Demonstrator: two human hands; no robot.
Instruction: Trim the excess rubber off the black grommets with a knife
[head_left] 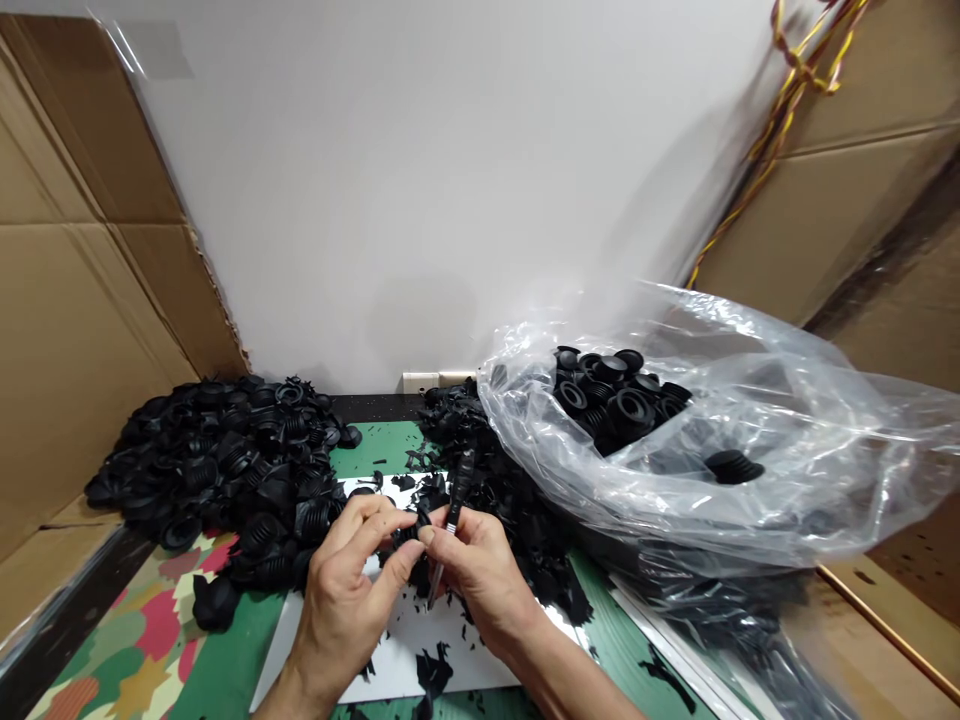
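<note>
My left hand (pixel 349 580) pinches a small black rubber part (pixel 409 535) between thumb and fingers above a white board (pixel 390 660). My right hand (pixel 480 570) touches the same part with its fingertips and grips a slim black-handled knife (pixel 454 505), its blade pointing down toward the board. A heap of black ribbed rubber parts (pixel 225 460) lies just left of my hands. A clear plastic bag (pixel 712 440) holding more of the same rubber parts sits to the right.
Black rubber trimmings (pixel 510 490) are strewn behind and around my hands and over the white board. A green mat (pixel 225 660) covers the table. Cardboard (pixel 67 330) walls the left side and cardboard boxes (pixel 847 200) stand at the right. A white wall is behind.
</note>
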